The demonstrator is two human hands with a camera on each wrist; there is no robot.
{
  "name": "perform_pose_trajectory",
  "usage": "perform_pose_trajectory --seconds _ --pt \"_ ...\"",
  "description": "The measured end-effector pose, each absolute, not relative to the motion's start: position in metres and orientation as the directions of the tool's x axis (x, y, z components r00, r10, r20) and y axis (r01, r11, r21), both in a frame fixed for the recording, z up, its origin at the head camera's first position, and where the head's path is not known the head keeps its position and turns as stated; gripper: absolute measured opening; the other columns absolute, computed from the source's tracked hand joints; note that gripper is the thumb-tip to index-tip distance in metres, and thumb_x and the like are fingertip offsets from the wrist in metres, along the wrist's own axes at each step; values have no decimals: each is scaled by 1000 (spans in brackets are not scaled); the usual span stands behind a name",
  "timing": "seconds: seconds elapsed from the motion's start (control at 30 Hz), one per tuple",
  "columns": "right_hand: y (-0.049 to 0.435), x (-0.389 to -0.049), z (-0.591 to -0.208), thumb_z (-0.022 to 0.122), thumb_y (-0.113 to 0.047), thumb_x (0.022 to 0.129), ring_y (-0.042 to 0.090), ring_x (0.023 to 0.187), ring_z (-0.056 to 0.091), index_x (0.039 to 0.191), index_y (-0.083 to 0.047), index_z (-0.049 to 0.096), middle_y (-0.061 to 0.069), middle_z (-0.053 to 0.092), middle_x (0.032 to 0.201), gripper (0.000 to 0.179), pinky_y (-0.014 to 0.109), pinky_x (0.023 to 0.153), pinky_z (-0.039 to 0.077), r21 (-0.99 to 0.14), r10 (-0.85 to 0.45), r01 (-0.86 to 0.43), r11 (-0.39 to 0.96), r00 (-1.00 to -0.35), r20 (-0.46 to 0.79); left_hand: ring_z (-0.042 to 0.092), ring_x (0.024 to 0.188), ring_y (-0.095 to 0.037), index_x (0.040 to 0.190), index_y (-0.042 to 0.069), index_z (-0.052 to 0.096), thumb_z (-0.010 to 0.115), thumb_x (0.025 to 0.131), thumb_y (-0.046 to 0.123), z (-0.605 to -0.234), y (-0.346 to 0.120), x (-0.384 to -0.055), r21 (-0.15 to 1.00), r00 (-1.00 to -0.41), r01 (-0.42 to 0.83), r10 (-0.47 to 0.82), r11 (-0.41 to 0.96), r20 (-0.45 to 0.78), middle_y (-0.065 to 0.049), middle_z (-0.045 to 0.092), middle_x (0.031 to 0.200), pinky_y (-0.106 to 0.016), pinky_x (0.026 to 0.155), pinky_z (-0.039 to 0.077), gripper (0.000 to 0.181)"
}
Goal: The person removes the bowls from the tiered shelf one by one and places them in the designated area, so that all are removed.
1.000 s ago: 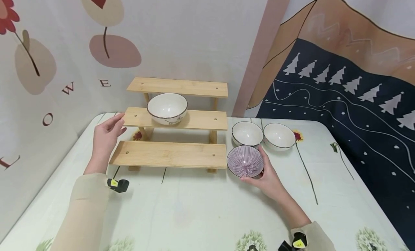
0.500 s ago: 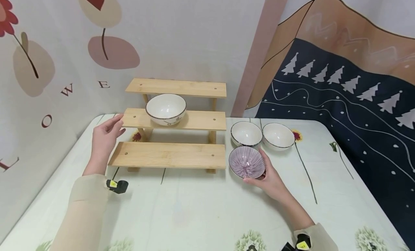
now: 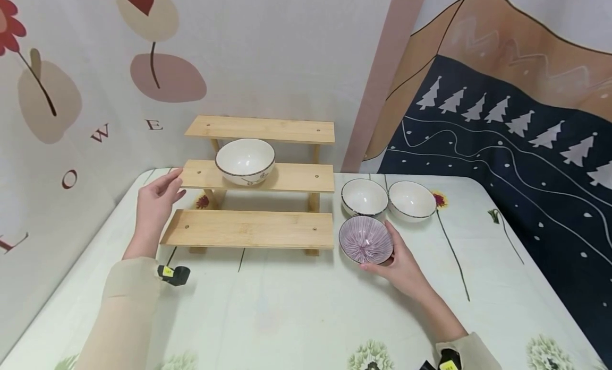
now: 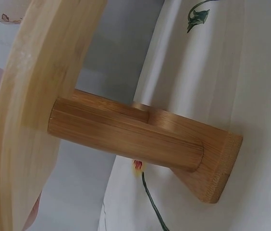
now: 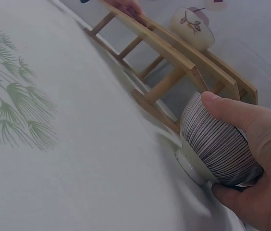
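Note:
My right hand (image 3: pixel 404 266) grips a small bowl with purple stripes (image 3: pixel 366 240), thumb and fingers about its right side. The bowl's striped outside and pale foot show in the right wrist view; whether the foot touches the cloth I cannot tell. On the left, my left hand (image 3: pixel 155 203) holds the left end of a three-tier wooden shelf stand (image 3: pixel 246 229) at its middle board. Part of that hand is hidden behind the board (image 4: pixel 34 96) in the left wrist view. A larger white bowl (image 3: pixel 245 160) with a dark rim sits on the middle tier.
Two white bowls, one nearer the stand (image 3: pixel 364 196) and one to its right (image 3: pixel 412 200), stand side by side just behind the striped bowl. A floral cloth (image 3: pixel 287 306) covers the table. Printed curtains (image 3: pixel 287 51) hang close behind the stand.
The striped bowl and my right hand have shifted slightly to the right. My left hand stays at the end of the stand, and the other bowls have not moved.

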State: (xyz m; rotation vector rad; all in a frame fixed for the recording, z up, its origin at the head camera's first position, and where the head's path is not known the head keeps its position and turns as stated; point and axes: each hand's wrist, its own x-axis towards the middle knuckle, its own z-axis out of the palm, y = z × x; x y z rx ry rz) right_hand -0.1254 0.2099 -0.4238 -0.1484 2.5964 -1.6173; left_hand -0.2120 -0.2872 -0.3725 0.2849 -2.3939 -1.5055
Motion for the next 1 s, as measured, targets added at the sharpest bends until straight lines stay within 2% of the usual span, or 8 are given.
perform_pose_trajectory --seconds 0.27,0.37,0.43,0.63,0.77,1.0 --pt "209 -123 -420 87 -20 77 43 132 49 159 -2 7 30 27 157 116 35 101 56 -873 -109 -49 485 -994 -5 59 129 -14 147 6 47 46 106 33 -371 -286 -210 897 -938 -14 -317 442 141 -17 43 155 -7 93 54 49" --pt "209 -122 -418 86 -17 79 43 134 47 159 -1 6 29 26 159 115 41 106 55 -890 -124 -64 451 -992 8 61 126 -11 147 5 47 46 106 33 -371 -287 -210 897 -938 -7 -315 441 147 -18 44 155 -7 92 54 49" --pt "210 -123 -416 85 -15 79 43 135 47 159 -1 6 27 26 159 113 47 109 52 -899 -129 -81 430 -991 28 62 124 -8 147 5 48 46 106 32 -371 -287 -210 897 -938 -3 -313 442 151 -18 44 154 -6 92 54 49" --pt "209 -127 -408 82 -12 81 43 144 35 158 0 13 22 27 160 104 59 122 35 -904 -98 -115 413 -992 81 62 107 10 146 4 49 49 105 31 -372 -289 -211 912 -938 16 -311 409 156 -18 45 153 -5 89 55 49" --pt "209 -130 -401 81 -12 83 43 147 29 156 2 17 23 28 159 98 59 127 26 -903 -77 -133 409 -991 111 60 101 16 145 3 49 51 104 30 -373 -289 -211 922 -940 26 -303 386 154 -18 46 153 -5 88 55 49" --pt "208 -137 -386 79 -10 85 36 149 31 157 -1 19 21 32 158 93 49 129 26 -903 -42 -171 393 -985 169 60 109 11 146 5 49 49 105 31 -372 -288 -211 912 -936 19 -312 410 160 -17 46 153 -6 91 55 49"
